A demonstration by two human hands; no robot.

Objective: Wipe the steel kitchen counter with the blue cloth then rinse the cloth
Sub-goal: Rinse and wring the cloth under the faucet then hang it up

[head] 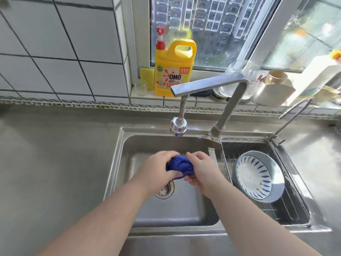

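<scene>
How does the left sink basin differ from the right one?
The left basin is wider and bare steel with a visible drain; the right basin is narrower and holds a wire rack with a tilted bowl. Both hands work over the left basin, none over the right. Both are steel.

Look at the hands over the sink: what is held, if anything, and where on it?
The cloth, bunched into a wad: the left hand grips its left side, the right hand its right side.

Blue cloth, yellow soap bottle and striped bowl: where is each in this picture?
blue cloth (180, 164), head view, on the bunched middle between both hands.
yellow soap bottle (172, 71), head view, on its front above the label.
striped bowl (253, 177), head view, on its white inside.
</scene>
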